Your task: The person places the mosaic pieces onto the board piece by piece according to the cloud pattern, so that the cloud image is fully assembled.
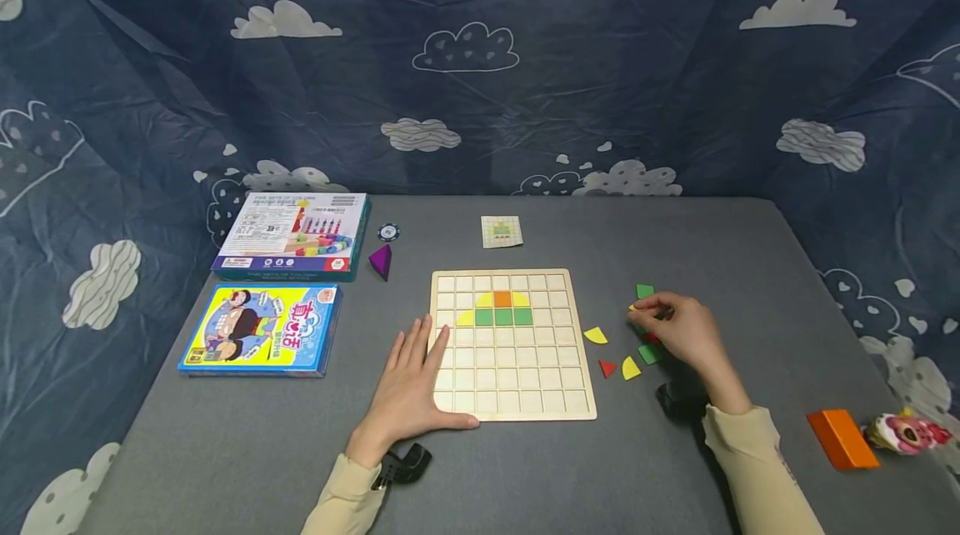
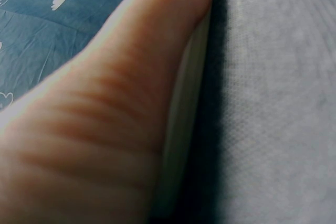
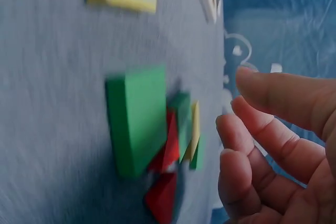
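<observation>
My left hand (image 1: 408, 385) lies spread at the near left corner of a pale wooden grid board (image 1: 517, 397), thumb along its front edge. On the board sit an orange square (image 1: 502, 299), a row of green squares (image 1: 503, 317) and yellow quarter-round pieces (image 1: 465, 318). To the right, my right hand (image 1: 678, 331) hovers over a small scatter of pieces, fingers bent. The right wrist view shows a gap between thumb and index finger, with no piece there. Below the fingertips are a green square (image 3: 142, 119), red triangles (image 3: 163, 198) and a tilted yellow piece (image 3: 194, 129).
Two yellow quarter-rounds (image 1: 596, 336) and a red triangle (image 1: 607, 368) lie right of the board. Behind it is a pattern card (image 1: 501, 232). Two boxes (image 1: 258, 331), a poker chip (image 1: 387, 232) and a purple block (image 1: 381, 262) stand left; an orange block (image 1: 843, 439) and toy figure (image 1: 907, 432), right.
</observation>
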Available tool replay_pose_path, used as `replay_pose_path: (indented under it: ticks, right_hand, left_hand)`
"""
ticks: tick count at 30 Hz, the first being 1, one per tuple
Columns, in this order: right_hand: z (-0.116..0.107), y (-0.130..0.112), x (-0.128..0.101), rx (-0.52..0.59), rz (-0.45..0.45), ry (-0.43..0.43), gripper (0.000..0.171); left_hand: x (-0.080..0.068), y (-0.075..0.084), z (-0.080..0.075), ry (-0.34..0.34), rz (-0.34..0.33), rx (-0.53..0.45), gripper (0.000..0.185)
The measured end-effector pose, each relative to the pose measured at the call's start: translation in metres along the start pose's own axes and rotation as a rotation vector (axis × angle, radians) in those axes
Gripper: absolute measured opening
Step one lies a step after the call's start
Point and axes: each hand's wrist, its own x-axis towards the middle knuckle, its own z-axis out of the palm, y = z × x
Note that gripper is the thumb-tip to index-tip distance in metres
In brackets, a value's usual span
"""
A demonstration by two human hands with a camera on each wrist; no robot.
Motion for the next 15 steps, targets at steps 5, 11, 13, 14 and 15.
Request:
replay_pose_path:
  ticks: [5, 11, 13, 14, 15]
  right_hand:
    - [-0.006, 0.005, 0.007, -0.079, 0.072, -0.025, 0.03]
    - [-0.005, 0.006, 0.012, -0.2, 0.193, -0.049, 0.041]
    - [-0.003, 0.004, 0.013, -0.228, 0.223, -0.052, 0.042]
    - [-0.002, 0.002, 0.014, -0.237, 0.236, -0.053, 0.042]
    - [-0.001, 0.001, 0.015, -0.249, 0.245, -0.055, 0.041]
  left_hand:
    - [0.0, 0.0, 0.0, 0.003, 0.0, -0.012, 0.129]
    - [0.0, 0.0, 0.0, 0.0, 0.001, -0.023, 0.129]
    - [0.0, -0.001, 0.0, -0.001, 0.0, -0.023, 0.129]
    - [0.0, -0.001, 0.0, 0.0, 0.0, -0.023, 0.129]
    - [0.0, -0.001, 0.0, 0.0, 0.0, -0.023, 0.129]
